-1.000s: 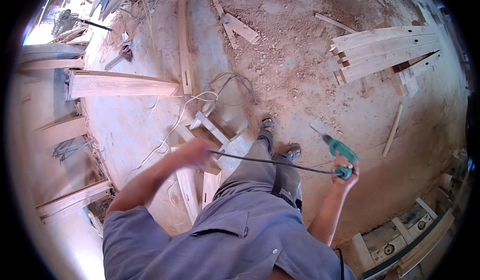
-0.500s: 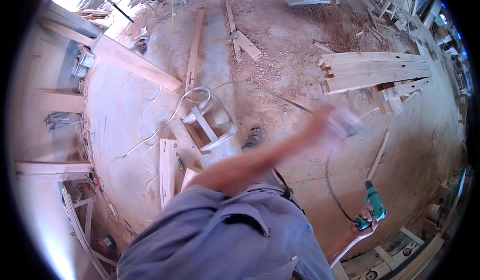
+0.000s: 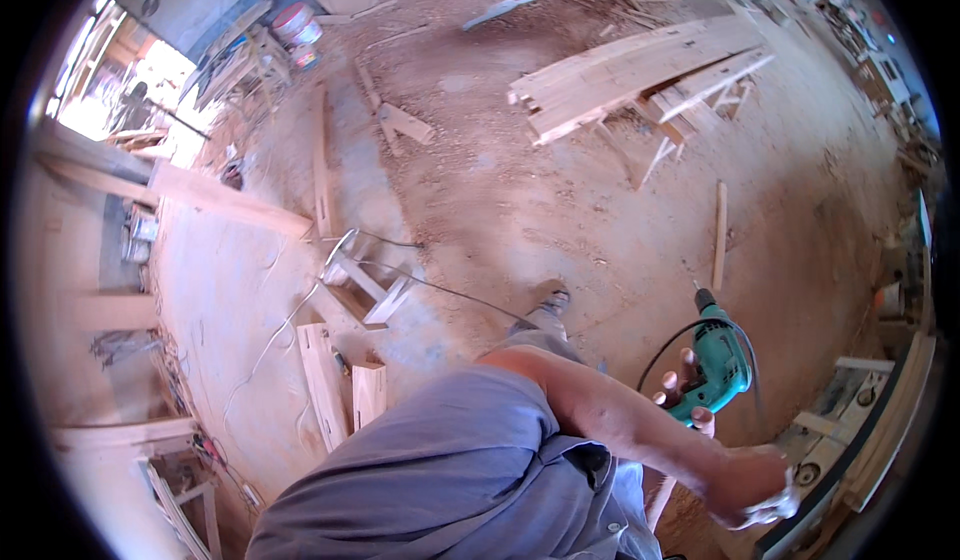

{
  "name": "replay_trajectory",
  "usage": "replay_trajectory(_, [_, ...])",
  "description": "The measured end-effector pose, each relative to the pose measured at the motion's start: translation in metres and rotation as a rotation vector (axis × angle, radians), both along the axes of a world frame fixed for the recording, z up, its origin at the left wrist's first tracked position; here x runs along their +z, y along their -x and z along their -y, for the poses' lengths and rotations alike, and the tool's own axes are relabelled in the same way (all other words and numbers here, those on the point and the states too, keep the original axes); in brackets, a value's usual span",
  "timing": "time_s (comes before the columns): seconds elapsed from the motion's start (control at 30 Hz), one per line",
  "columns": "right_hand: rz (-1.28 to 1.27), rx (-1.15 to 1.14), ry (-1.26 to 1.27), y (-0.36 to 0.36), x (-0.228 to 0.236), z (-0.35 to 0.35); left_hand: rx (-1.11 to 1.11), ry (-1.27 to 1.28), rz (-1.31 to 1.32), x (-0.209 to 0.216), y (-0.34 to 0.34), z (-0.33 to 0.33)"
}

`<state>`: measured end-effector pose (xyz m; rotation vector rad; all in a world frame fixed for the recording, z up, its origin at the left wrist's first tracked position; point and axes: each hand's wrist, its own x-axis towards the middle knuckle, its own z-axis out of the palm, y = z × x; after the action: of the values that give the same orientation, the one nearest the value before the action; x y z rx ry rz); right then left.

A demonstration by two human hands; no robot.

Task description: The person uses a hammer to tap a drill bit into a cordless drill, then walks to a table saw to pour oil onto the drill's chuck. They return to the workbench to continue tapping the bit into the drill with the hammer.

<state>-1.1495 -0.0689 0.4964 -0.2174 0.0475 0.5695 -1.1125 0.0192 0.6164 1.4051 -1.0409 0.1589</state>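
Note:
A teal power drill (image 3: 718,365) with a black chuck and a thin bit points up and away from me at the right. My right hand (image 3: 690,392) is closed around its handle, fingers showing at the left side. The drill's dark power cord (image 3: 668,348) arches over the drill body and drops on its right side toward my left hand (image 3: 755,488). That hand has crossed in front of my body, its fingers curled round the cord, though the grip itself is partly hidden. A further length of cord (image 3: 450,290) runs across the floor toward my leg.
Long mortised boards (image 3: 640,65) lie on sawhorses ahead. A loose wooden strip (image 3: 721,235) is on the floor beyond the drill. A small wooden frame (image 3: 372,285) and upright timbers (image 3: 320,375) stand at my left. Planks and a rail (image 3: 885,430) line the right side.
My left hand has swept from ahead of me down to the right, past the drill, drawing the cord over it. My right hand has raised the drill slightly. The view has turned right.

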Motion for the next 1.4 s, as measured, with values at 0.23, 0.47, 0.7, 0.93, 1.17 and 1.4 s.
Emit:
replay_trajectory(0.23, [0.018, -0.093, 0.059, -0.042, 0.022, 0.01, 0.39, 0.244, -0.18, -0.004, -0.171, 0.057])
replay_trajectory(0.47, [-0.046, -0.202, 0.126, -0.136, 0.033, 0.038, 0.537, -0.058, -0.571, -0.108, -0.27, 0.002])
replay_trajectory(0.7, [-0.124, -0.274, 0.169, -0.2, 0.029, 0.084, 0.202, -0.699, -1.064, -0.35, -0.113, -0.171])
replay_trajectory(0.93, [0.024, -0.109, 0.432, -0.272, 0.017, 0.12, 0.81, -1.24, -1.382, -0.354, 0.132, -0.316])
replay_trajectory(1.17, [-0.155, 0.202, 0.062, -0.352, -0.01, 0.127, 2.109, -0.8, -0.868, -0.233, -0.002, -0.283])
replay_trajectory(1.4, [-0.075, 0.326, 0.051, -0.361, -0.01, 0.179, 1.825, -0.459, -1.22, -0.252, 0.024, -0.125])
